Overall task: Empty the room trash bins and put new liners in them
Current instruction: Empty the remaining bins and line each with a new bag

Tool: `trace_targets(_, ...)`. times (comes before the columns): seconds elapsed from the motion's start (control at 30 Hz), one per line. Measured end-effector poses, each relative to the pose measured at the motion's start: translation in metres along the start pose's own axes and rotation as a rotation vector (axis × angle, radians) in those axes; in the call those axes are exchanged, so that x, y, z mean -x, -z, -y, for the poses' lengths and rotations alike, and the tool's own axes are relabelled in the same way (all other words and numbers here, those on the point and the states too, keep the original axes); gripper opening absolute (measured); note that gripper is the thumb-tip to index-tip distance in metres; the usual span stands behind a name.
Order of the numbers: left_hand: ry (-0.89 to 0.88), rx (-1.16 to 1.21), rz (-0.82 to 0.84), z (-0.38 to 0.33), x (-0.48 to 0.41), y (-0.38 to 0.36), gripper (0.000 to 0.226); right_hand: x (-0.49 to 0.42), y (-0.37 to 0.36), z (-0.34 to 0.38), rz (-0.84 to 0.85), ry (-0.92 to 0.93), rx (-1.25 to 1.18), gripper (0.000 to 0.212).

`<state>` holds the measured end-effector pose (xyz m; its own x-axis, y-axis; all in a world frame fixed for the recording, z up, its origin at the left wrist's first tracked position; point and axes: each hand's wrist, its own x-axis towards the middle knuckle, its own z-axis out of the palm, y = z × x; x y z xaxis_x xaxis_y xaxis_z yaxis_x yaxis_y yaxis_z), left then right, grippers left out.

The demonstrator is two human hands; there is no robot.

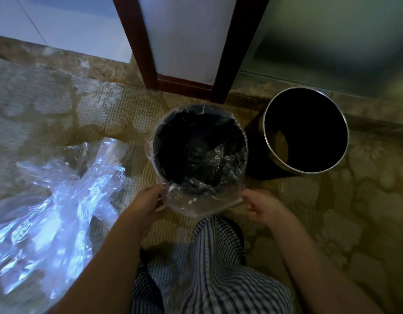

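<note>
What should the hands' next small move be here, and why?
Probably pull the clear liner down over the near rim of the bin: left hand and right hand grip its loose edge there, while the far rim looks already wrapped.

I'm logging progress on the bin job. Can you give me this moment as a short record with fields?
lined bin: clear liner folded over its rim
bare bin: right of it, no liner visible
left hand: holds the liner at the near rim
right hand: pinches the liner at the near rim
loose plastic: heaped on the carpet, left of the bins
</note>
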<state>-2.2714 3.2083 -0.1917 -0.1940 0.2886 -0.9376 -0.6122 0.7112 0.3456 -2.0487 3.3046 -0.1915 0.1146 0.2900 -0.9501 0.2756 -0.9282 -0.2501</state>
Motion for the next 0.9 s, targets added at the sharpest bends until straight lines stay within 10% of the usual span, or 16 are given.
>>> trace_targets(0.27,0.022,0.391,-0.139,0.000,-0.022,0.009,0.025,-0.009,0.000,0.003,-0.022,-0.086,-0.654,0.012)
trace_targets(0.47,-0.162,0.444,-0.050,-0.011,-0.017,-0.005,0.027,-0.007,-0.007,0.017,0.149,0.094,-0.665,0.022)
trace_targets(0.9,-0.408,-1.205,-0.245,-0.013,0.051,-0.043,0.050,0.018,0.052,0.017,-0.191,0.349,0.103,0.026)
